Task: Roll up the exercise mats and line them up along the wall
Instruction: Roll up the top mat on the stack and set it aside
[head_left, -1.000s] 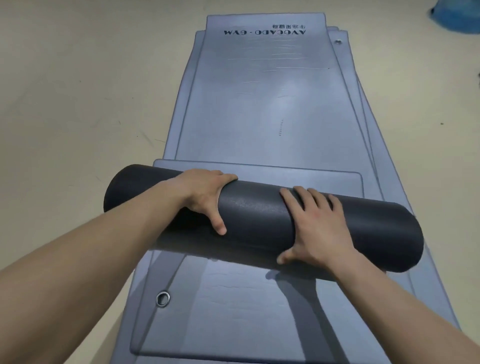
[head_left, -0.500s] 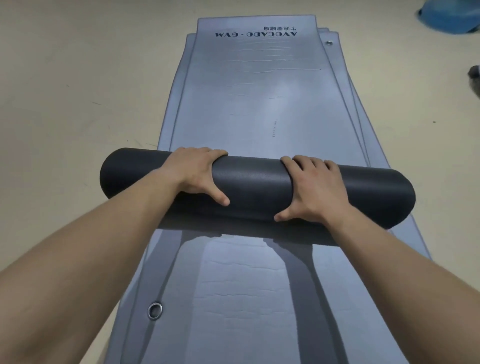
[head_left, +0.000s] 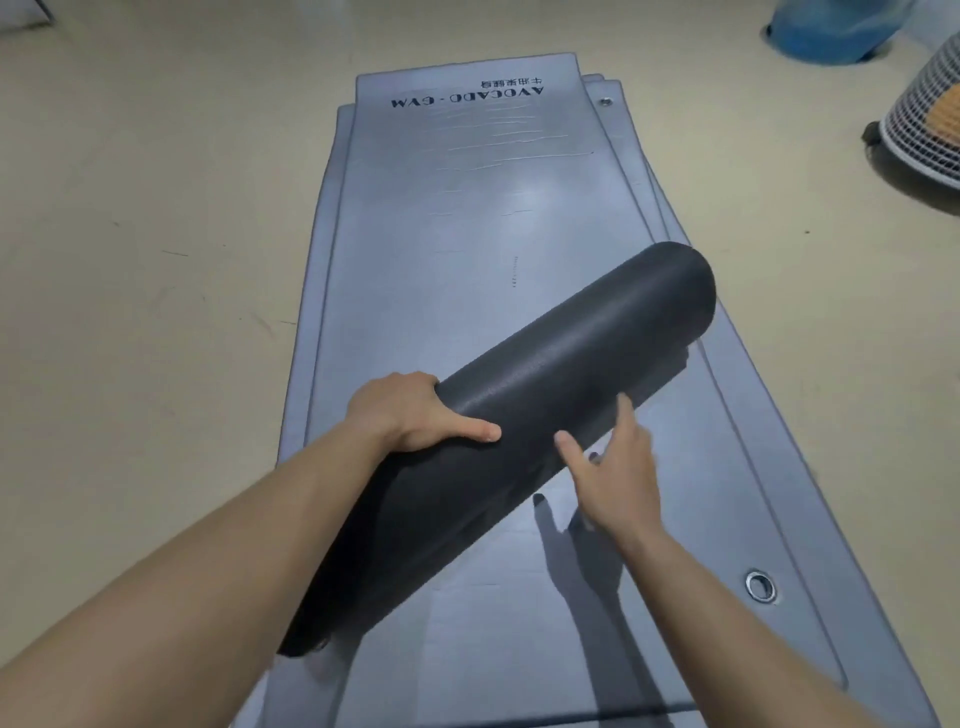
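**Rolled mat slants across the flat stack**

At centre left our left hand (head_left: 410, 415) grips the rolled mat (head_left: 545, 364), fingers curled over its top and thumb laid along its side. The dark roll runs diagonally from lower left to middle right, above the stack of flat grey mats (head_left: 457, 208) on the floor (head_left: 130, 208). Our right hand (head_left: 618, 478) meets the roll's lower side, fingers spread and straight. A white mesh basket (head_left: 919, 114) stands at upper right.
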